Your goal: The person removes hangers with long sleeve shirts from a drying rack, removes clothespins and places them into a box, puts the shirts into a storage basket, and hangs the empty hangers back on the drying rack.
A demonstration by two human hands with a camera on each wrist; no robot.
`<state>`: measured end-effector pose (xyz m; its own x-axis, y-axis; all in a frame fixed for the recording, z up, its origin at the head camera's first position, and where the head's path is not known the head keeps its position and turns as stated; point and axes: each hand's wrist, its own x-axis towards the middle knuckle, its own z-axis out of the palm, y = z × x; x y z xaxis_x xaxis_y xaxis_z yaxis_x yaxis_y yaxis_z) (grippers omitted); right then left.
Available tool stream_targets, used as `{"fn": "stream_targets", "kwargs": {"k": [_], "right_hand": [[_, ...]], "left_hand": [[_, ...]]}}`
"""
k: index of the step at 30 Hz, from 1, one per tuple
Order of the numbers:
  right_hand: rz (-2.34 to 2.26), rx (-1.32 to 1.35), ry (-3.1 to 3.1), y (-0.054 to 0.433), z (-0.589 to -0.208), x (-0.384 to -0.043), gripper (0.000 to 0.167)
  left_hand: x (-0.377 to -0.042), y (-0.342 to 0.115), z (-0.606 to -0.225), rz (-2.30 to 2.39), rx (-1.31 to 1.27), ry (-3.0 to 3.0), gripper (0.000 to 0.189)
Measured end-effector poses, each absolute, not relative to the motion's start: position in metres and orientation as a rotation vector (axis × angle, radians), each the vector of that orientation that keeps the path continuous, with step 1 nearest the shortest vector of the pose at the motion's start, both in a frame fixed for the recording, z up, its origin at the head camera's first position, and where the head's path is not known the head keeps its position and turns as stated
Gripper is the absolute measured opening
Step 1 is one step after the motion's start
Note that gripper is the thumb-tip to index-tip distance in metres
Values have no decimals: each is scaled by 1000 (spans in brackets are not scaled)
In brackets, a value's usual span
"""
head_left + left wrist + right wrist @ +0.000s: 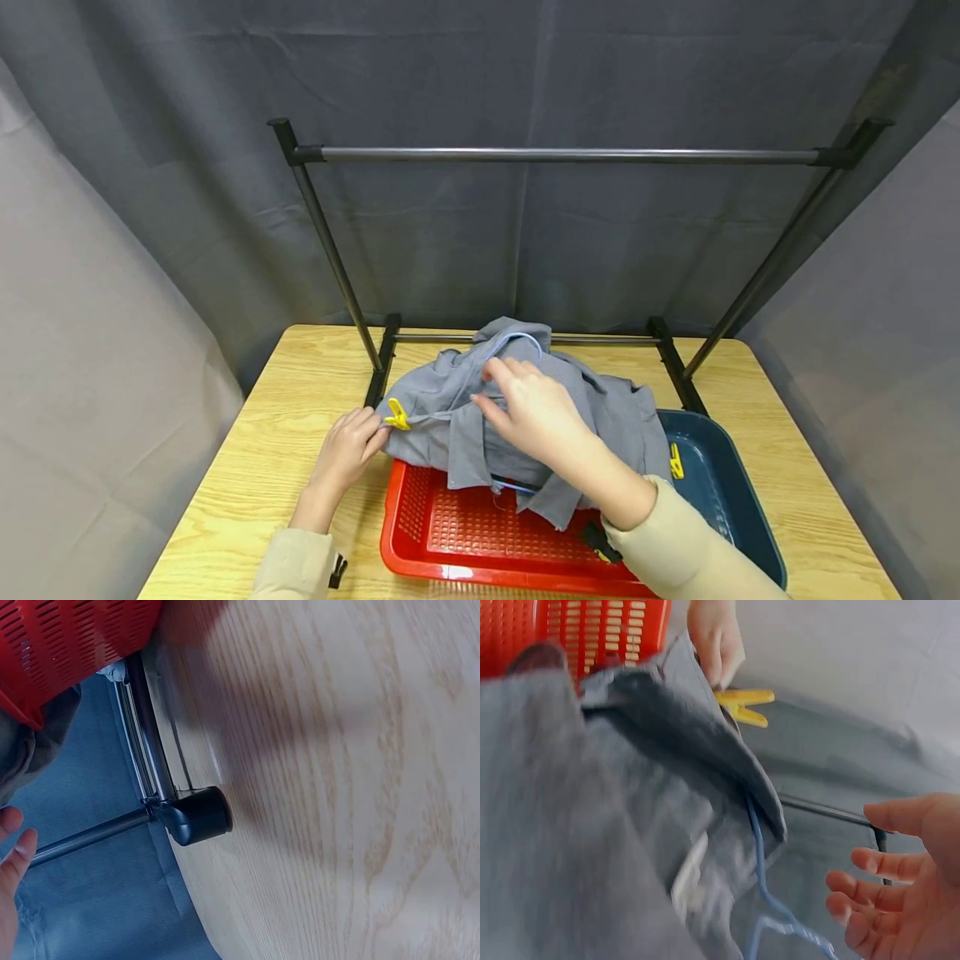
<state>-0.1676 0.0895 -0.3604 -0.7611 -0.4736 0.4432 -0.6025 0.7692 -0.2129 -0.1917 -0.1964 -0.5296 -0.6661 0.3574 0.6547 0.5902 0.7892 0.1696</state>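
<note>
A grey garment [427,383] lies bunched over the back of a red basket, with a light blue hanger [759,847] tucked into it. My left hand [348,450] pinches the garment's left edge between thumb and fingers. Right beside those fingertips, a yellow clothespin [399,415] is clipped on the cloth. Over the middle of the garment is my right hand [536,408], its fingers loosely bent and holding nothing. In the right wrist view its palm and fingers show apart from the hanger's hook. Part of the hanger is hidden under the cloth.
The red basket [480,571] stands at the table's front, beside a dark blue tray [757,508] holding another yellow clothespin [677,461]. A black clip [600,542] lies in the basket. Behind rises a metal rack with a horizontal top bar [570,155].
</note>
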Motion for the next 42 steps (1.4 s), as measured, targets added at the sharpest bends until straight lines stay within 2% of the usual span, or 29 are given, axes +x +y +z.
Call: {"fn": "stream_targets", "kwargs": {"k": [11, 29, 38, 42], "right_hand": [[404, 937, -2615, 50, -380, -180, 25], [268, 971, -2686, 5, -415, -191, 29], [214, 990, -2726, -3, -420, -192, 34], [203, 996, -2724, -6, -422, -191, 35]], "left_hand": [[-193, -196, -532, -509, -707, -2346, 24], [-192, -196, -532, -525, -703, -2363, 24], [-192, -197, -533, -509, -698, -2357, 41], [-192, -197, -532, -499, -701, -2354, 41]]}}
